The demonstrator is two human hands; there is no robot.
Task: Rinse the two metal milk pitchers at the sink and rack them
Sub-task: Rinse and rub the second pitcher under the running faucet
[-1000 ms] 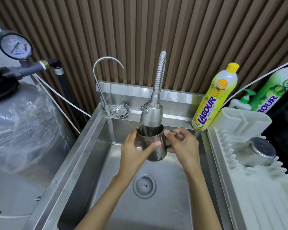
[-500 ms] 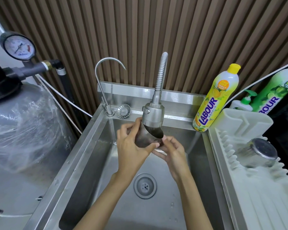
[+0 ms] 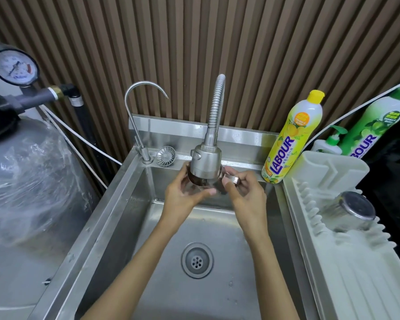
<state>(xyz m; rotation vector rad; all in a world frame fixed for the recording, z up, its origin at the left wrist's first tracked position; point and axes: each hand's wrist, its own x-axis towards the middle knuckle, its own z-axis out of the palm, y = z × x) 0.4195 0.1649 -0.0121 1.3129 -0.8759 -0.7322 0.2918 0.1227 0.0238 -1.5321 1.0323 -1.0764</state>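
Note:
A metal milk pitcher point(image 3: 202, 182) is held right under the flexible tap's spray head point(image 3: 206, 162), over the steel sink point(image 3: 116, 218). The head and my fingers hide much of it. My left hand point(image 3: 185, 197) wraps its body from the left. My right hand point(image 3: 245, 192) pinches its handle point(image 3: 231, 179) on the right. The second metal pitcher point(image 3: 349, 214) lies upside down on the white drying rack point(image 3: 356, 269) at the right.
A thin gooseneck tap point(image 3: 136, 116) and a loose strainer point(image 3: 165, 156) sit at the sink's back left. A yellow detergent bottle point(image 3: 291, 139), a pump bottle point(image 3: 330, 144) and a green bottle point(image 3: 376, 125) stand at back right. A wrapped grey tank point(image 3: 26, 185) stands left.
The pitcher went from upright to tilted on its side half a second ago, and is now back up under the spray head with my right hand again on its handle.

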